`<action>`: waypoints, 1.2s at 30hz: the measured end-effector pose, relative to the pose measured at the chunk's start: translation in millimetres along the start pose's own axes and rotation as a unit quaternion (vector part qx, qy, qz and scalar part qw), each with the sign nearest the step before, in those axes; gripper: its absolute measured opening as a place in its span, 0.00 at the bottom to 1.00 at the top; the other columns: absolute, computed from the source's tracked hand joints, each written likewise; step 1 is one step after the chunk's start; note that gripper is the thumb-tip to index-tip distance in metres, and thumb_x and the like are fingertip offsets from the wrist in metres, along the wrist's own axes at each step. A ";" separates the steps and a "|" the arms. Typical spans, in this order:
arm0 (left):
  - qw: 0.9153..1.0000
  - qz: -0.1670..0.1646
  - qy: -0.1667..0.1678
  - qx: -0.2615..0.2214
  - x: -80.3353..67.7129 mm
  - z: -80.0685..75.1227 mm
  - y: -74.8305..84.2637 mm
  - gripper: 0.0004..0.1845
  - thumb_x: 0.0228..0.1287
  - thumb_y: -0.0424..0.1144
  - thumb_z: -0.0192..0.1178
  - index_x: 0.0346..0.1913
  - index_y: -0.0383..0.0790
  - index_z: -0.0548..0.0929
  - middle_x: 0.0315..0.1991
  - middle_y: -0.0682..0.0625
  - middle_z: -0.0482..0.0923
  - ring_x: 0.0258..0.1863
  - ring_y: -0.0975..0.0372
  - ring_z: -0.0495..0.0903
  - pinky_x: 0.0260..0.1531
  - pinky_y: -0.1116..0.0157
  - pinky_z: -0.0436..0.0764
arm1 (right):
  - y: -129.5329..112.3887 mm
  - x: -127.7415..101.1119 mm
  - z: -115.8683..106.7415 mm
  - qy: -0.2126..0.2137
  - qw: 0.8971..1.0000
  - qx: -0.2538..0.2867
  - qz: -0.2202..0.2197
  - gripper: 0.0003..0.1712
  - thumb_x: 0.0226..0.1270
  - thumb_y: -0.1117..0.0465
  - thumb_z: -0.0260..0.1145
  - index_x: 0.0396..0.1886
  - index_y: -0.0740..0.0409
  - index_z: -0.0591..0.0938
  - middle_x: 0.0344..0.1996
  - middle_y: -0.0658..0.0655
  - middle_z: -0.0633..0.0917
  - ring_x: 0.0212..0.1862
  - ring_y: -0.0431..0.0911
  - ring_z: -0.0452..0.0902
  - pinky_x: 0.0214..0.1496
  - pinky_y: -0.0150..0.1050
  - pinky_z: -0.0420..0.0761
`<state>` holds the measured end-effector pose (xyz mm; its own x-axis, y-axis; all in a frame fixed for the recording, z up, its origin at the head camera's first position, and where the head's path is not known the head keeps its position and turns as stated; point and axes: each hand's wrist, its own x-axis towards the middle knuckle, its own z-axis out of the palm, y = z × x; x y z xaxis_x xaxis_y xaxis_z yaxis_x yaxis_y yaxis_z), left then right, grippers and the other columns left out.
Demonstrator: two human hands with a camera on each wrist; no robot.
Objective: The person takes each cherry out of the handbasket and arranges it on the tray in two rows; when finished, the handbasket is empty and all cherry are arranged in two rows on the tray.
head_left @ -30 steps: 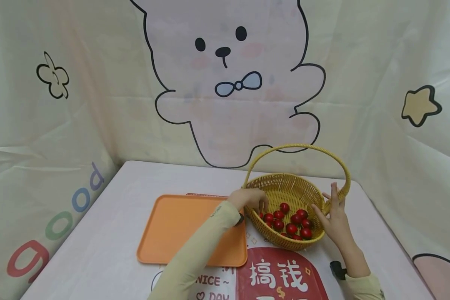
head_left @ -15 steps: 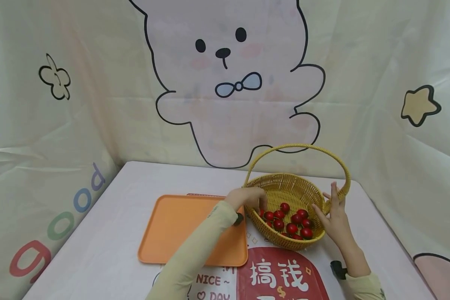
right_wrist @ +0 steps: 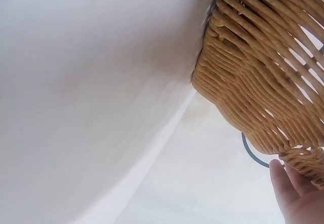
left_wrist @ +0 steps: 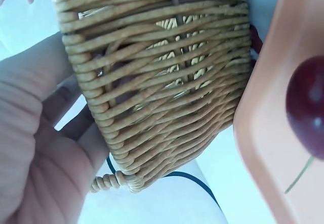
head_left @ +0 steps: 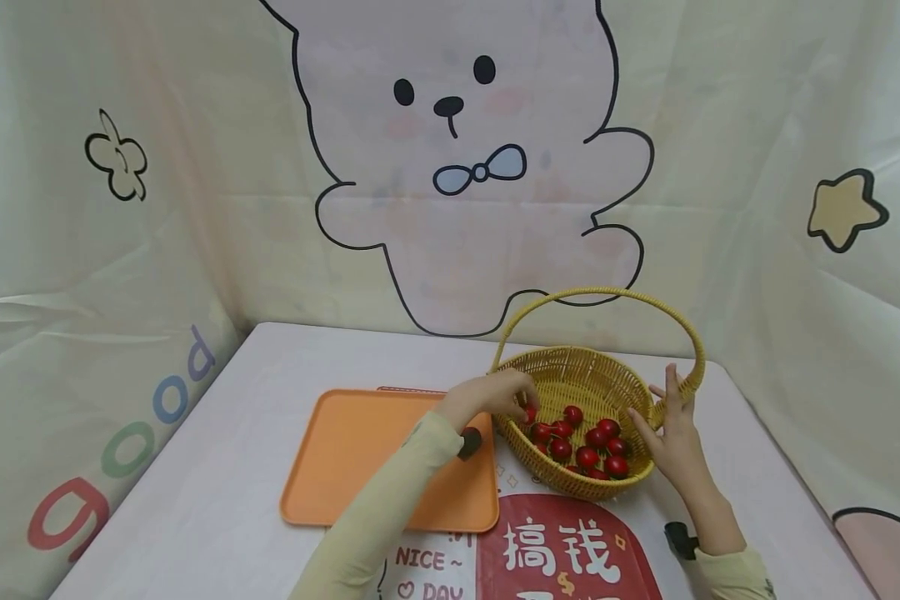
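Note:
A woven yellow basket (head_left: 570,367) with a hoop handle stands on the table and holds several red cherries (head_left: 588,456). My left hand (head_left: 504,395) reaches over its left rim, fingers curled down, and pinches a cherry (head_left: 529,414) just inside the wall. In the left wrist view my left hand (left_wrist: 35,148) lies against the basket (left_wrist: 167,82). My right hand (head_left: 669,427) rests with straight fingers on the right rim by the handle's foot. One of its fingertips (right_wrist: 291,191) shows under the basket (right_wrist: 263,82) in the right wrist view.
An orange tray (head_left: 360,458) lies left of the basket, partly under my left forearm. In the left wrist view a dark red cherry (left_wrist: 306,105) with a green stem shows against the tray (left_wrist: 263,143). A red printed mat (head_left: 570,550) lies at the front edge. Cloth walls close three sides.
My left hand has lifted slightly at the basket's left rim, and a cherry now shows under its fingertips. The right hand and the basket have stayed put.

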<state>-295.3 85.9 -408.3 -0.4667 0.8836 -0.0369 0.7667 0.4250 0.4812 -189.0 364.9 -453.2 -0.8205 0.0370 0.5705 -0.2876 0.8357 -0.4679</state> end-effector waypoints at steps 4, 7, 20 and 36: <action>0.999 0.023 0.037 0.009 -3.1 4.6 -3.4 0.14 0.58 0.37 0.64 0.48 0.39 0.83 0.44 0.52 0.78 0.42 0.67 0.77 0.41 0.78 0.74 | -0.4 -0.8 0.1 -0.002 1.000 -0.001 0.003 0.58 0.55 0.69 0.68 0.73 0.51 0.39 0.67 0.72 0.46 0.57 0.71 0.65 0.43 0.68 0.69; 0.997 0.037 0.066 0.005 -7.5 7.8 -4.5 0.15 0.59 0.38 0.63 0.50 0.40 0.82 0.46 0.52 0.77 0.45 0.67 0.76 0.44 0.77 0.74 | -0.5 -1.0 0.8 0.000 1.000 -0.003 0.000 0.55 0.55 0.70 0.68 0.73 0.51 0.44 0.68 0.70 0.49 0.56 0.70 0.66 0.42 0.68 0.70; 0.979 0.060 0.186 -0.061 -30.2 16.5 1.2 0.15 0.62 0.35 0.60 0.52 0.41 0.80 0.49 0.50 0.74 0.50 0.64 0.75 0.48 0.77 0.74 | 0.0 0.2 2.7 0.002 1.000 0.004 0.000 0.47 0.55 0.69 0.68 0.71 0.48 0.56 0.67 0.65 0.53 0.57 0.67 0.67 0.41 0.70 0.70; 0.939 0.062 0.332 -0.069 -50.5 29.0 -1.3 0.15 0.57 0.34 0.64 0.49 0.40 0.81 0.43 0.50 0.81 0.38 0.61 0.77 0.39 0.64 0.79 | 1.9 -0.4 4.3 0.002 1.000 0.012 0.011 0.46 0.57 0.68 0.67 0.71 0.47 0.56 0.67 0.64 0.53 0.57 0.67 0.66 0.43 0.70 0.69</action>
<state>-260.0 46.4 -432.5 -0.5848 0.5878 0.5589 0.7901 0.2567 0.5567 -191.4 364.1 -457.2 -0.8251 0.0566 0.5621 -0.2816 0.8213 -0.4961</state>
